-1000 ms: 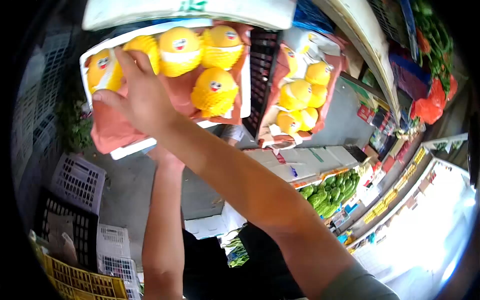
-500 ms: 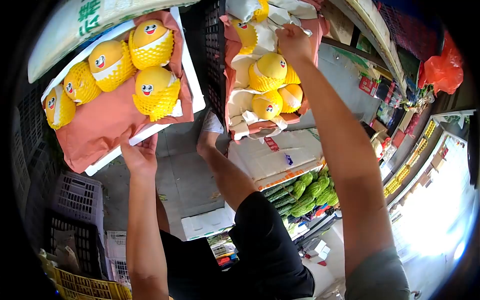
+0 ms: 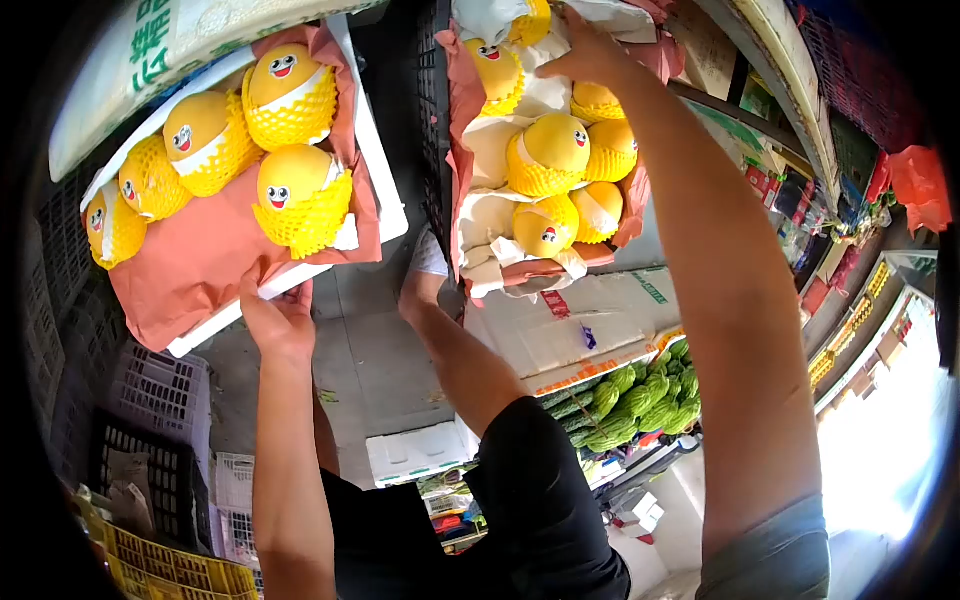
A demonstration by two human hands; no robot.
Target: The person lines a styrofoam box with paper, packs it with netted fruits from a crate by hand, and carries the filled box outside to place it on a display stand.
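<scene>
Up at the fruit tray (image 3: 485, 160), the right hand (image 3: 596, 55) had just spread wide, seemingly holding no fruit (image 3: 555, 150); the left hand (image 3: 280, 318) gripped the white box (image 3: 391, 205).

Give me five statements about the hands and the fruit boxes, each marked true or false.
1. The yellow fruits in the white box bear smiling-face stickers. True.
2. Three fruits sit in the white box. False: five do.
3. The left hand is at the white box's near edge. True.
4. The right hand is at the same box. False: it is over the paper-lined box.
5. The white box's fruits are bare. False: they have yellow foam nets.
</scene>
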